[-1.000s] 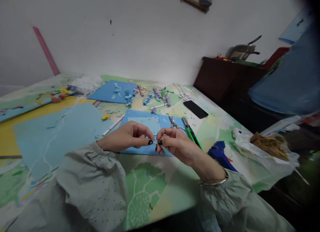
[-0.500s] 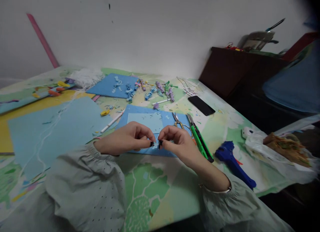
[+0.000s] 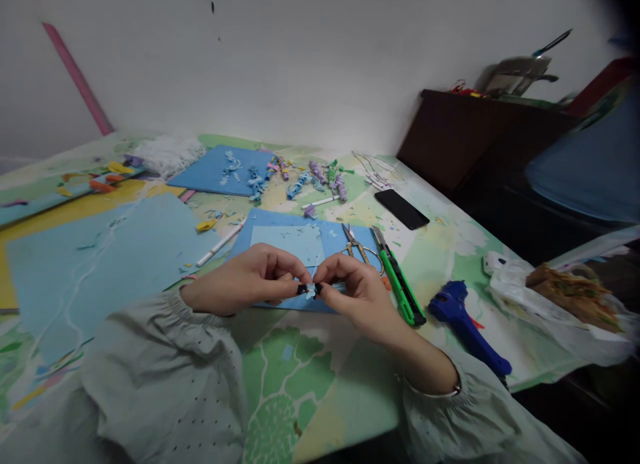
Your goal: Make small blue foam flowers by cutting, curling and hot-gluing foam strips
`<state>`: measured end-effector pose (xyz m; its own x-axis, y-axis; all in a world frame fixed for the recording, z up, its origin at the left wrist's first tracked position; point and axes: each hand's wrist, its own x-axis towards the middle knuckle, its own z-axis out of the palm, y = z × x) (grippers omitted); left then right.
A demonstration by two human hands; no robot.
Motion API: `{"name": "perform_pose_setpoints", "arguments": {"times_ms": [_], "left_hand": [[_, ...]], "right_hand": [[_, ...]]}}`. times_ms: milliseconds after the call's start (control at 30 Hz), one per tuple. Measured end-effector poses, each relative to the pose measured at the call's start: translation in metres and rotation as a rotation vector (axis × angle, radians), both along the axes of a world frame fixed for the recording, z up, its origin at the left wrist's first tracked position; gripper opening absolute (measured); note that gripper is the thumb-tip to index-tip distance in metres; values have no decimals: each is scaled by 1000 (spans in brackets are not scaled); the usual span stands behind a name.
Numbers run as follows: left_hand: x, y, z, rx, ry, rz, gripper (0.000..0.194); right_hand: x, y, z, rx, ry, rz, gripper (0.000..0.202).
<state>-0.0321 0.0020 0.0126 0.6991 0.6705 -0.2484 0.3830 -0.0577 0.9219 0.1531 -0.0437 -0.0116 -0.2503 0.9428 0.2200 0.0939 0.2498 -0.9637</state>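
My left hand (image 3: 255,276) and my right hand (image 3: 357,291) meet above the blue sheet (image 3: 245,235). Between their pinched fingertips is a small light-blue paper butterfly (image 3: 311,292), with its edges partly covered by the thumbs. A thin white strand (image 3: 315,264) rises just behind it. Under the hands lies a pale-blue paper piece (image 3: 285,239) strewn with tiny cut scraps. Right of the hands are gold-handled scissors (image 3: 357,245), open at the blades, and a green utility knife (image 3: 400,284) with its blade out.
A blue glue gun (image 3: 467,327) lies at the right, near a wrapped sandwich (image 3: 575,294). Farther back are a black phone (image 3: 401,209) and several curled paper decorations (image 3: 299,184). A white pen-like stick (image 3: 221,244) and a large light-blue sheet (image 3: 125,251) are on the left.
The small paper piece now shows more plainly between the fingertips, its wings spread below them. Both hands stay pinched together, and the view has shifted slightly.
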Motion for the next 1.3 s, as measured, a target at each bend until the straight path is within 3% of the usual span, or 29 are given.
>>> {"name": "perform_pose_setpoints", "arguments": {"times_ms": [133,300,500,733,933,1133,1300], "left_hand": [[1,0,2,-63,49,-79,21],[1,3,-7,-31,200,-173,23],[-7,8,-15,-21,337,-193,22],[-25,5,3,-58,319,-156,20],[-34,-4,18,-164,367,-256,17],[-34,0,7,-150,516,-233,15],[-38,7,-1,-56,494,-218,19]], "right_hand": [[3,2,-3,-59,-68,33,14],[9,4,-10,-242,-336,211,19],[15,5,-13,-130,-552,111,19],[27,-2,-14,-62,-590,79,13],[29,-10,-12,-122,-527,295,12],[16,-24,-8,34,-726,161,16],[14,-30,-10,37,-698,112,15]]}}
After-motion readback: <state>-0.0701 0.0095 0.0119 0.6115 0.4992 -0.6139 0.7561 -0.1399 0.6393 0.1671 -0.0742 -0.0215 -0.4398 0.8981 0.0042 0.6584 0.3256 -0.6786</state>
